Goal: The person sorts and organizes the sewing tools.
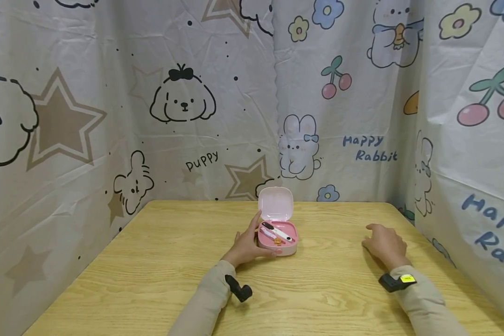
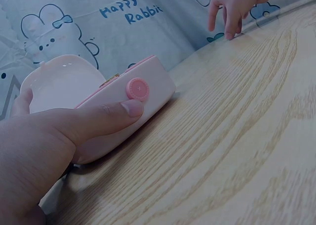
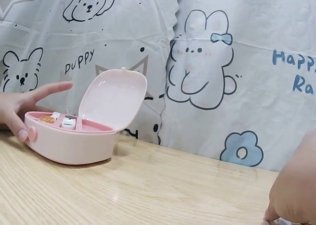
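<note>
A pink box (image 1: 277, 249) stands on the table with its lid (image 1: 276, 204) raised. Inside lie a slim white thing with a dark end (image 1: 278, 231), a pinkish slim thing (image 1: 269, 234) and a small orange piece (image 1: 277, 241). My left hand (image 1: 247, 246) holds the box at its left side, thumb against the front beside a round pink button (image 2: 138, 89). Off to the right, my right hand (image 1: 385, 245) is low over the table, fingers bent downward. At its fingertips a small pale thing (image 3: 284, 221) barely shows in the right wrist view; the hold is hidden.
The wooden table (image 1: 327, 280) reaches back to a printed curtain (image 1: 235, 116), which also hangs along the left and right sides. A black wrist camera (image 1: 238, 288) is strapped on the left sleeve, another wrist camera (image 1: 389, 283) on the right.
</note>
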The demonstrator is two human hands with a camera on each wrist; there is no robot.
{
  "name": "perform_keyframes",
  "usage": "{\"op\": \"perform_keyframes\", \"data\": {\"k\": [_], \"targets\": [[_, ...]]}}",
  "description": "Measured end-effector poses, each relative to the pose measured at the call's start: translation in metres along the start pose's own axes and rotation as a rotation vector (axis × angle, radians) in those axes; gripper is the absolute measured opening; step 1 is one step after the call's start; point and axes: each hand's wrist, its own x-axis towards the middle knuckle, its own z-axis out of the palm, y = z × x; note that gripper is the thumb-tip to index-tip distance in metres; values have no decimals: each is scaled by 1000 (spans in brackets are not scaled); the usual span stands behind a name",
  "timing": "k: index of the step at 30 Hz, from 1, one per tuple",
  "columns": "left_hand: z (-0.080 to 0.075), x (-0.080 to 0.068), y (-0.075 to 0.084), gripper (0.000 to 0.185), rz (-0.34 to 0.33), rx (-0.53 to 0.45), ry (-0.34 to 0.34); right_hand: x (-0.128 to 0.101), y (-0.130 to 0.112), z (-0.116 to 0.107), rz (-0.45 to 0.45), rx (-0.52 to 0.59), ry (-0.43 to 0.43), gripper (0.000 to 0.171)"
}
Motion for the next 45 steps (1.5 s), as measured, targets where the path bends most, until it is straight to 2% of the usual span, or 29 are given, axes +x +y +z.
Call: {"op": "perform_keyframes", "data": {"k": [9,25,45], "targets": [[-1,-1,1,135,13,-13,-4,-1,-2,9,-20,-56,68,35],[-2,-2,3,133,9,-3,8,-1,0,21,-83,-82,171,32],[-2,-3,1,135,10,-7,3,-2,-9,20,-123,-49,172,28]]}}
